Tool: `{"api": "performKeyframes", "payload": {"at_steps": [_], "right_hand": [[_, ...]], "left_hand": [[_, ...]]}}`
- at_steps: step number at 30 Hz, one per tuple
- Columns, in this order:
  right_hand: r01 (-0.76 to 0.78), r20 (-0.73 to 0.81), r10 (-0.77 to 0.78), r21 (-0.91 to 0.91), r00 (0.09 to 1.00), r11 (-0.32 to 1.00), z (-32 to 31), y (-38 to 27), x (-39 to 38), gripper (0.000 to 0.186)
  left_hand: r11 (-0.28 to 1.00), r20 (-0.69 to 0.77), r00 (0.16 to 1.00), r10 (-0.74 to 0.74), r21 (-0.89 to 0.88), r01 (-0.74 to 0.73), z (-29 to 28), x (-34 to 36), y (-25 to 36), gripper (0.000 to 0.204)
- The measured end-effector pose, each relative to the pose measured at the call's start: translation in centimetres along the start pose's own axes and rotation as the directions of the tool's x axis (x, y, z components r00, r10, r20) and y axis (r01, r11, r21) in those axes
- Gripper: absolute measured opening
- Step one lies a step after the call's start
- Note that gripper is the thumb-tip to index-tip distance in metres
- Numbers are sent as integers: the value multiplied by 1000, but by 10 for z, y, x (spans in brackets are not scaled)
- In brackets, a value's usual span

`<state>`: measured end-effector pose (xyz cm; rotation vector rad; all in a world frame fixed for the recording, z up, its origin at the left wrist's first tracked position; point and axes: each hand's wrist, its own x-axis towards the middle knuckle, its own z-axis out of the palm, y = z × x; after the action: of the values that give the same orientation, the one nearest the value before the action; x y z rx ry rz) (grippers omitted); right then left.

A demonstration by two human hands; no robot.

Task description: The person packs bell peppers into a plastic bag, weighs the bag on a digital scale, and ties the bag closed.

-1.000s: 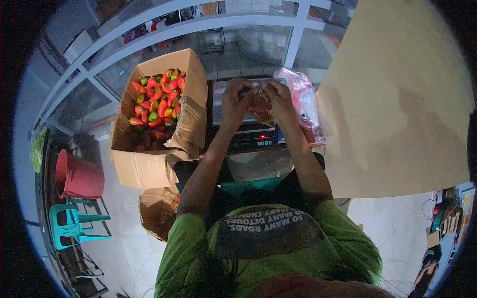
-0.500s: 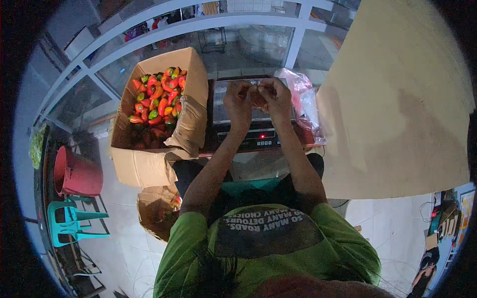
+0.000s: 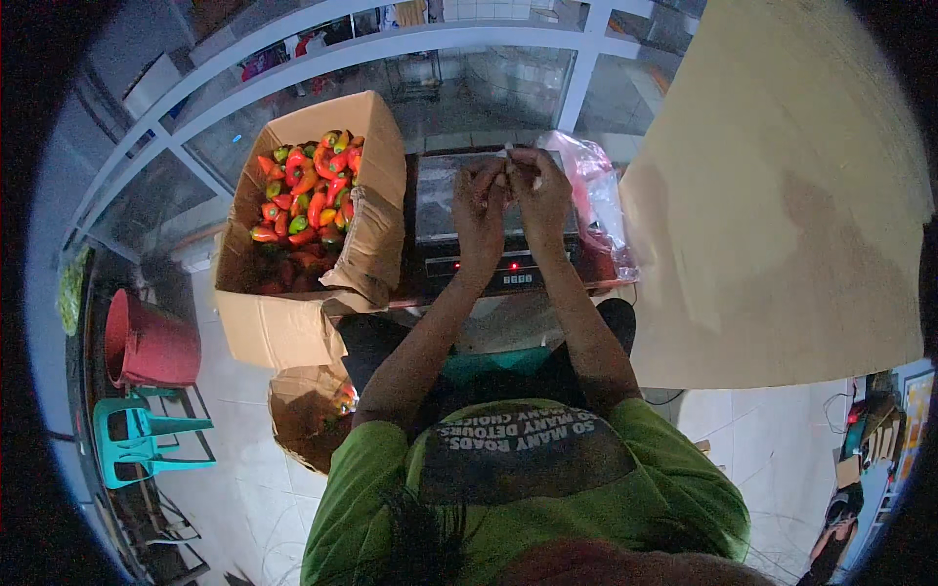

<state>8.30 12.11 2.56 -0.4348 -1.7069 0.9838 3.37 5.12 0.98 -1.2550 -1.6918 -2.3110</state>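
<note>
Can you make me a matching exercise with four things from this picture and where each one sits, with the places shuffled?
Things:
1. cardboard box of peppers
2. red bucket
3. clear plastic bag
4. turquoise plastic chair

Places:
A. on the floor at far left, nearer the person than the bucket
B. just right of the right hand
C. left of the scale
D. on the floor at far left, below the box

Pairs: 1-C, 2-D, 3-B, 4-A
</note>
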Motion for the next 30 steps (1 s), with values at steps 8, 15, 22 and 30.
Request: {"api": "performKeyframes", "payload": {"at_steps": [8, 15, 22, 30], "right_hand": [[44, 79, -34, -139, 996, 989, -1, -17, 5, 15], [77, 68, -67, -158, 995, 984, 2, 4, -6, 14], [0, 80, 14, -173, 997, 985, -5, 6, -10, 12], [38, 66, -28, -168, 997, 985, -6, 8, -15, 18]], "left_hand": [[969, 26, 987, 160, 187, -162, -5, 7, 22, 19], [940, 76, 997, -15, 340, -12, -17, 9, 27, 19], [953, 114, 992, -52, 303, 15, -19, 23, 7, 15], [846, 260, 966, -10, 517, -130, -15, 25, 0, 10]]}}
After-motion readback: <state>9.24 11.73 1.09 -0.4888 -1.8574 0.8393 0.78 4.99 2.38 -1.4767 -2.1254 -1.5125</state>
